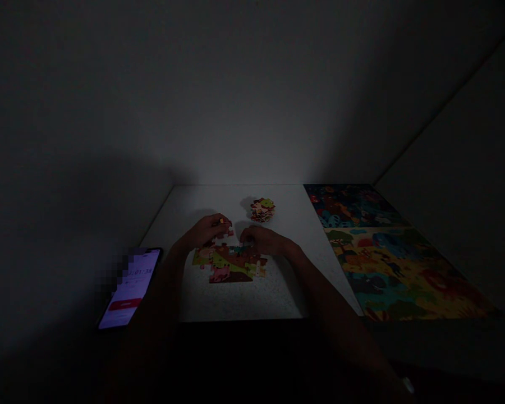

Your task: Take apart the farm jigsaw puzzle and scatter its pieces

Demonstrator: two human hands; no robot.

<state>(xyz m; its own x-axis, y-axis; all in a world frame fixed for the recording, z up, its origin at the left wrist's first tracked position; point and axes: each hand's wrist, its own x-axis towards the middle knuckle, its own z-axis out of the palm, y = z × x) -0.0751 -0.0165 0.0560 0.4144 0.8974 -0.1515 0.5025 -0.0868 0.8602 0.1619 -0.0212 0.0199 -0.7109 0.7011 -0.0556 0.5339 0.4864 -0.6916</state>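
A partly joined jigsaw puzzle [231, 264] lies on the white table, with pink animals on green and brown ground. Over its upper left edge my left hand [206, 229] is closed on a jigsaw piece [225, 227], brownish with a yellow patch. My right hand [264, 241] is at the puzzle's upper right edge, its fingers bent down and pressed together. Whatever is between those fingertips is hidden in the dim light. Beyond both hands stands a stack of loose jigsaw pieces [263, 209], a green one on top.
On the right lie two picture sheets, a dark one [353, 205] behind and a yellow animal scene [395, 269] in front. A lit phone [130, 289] rests at the left. Pale walls [244, 112] rise behind the white table [252, 306] and along its sides.
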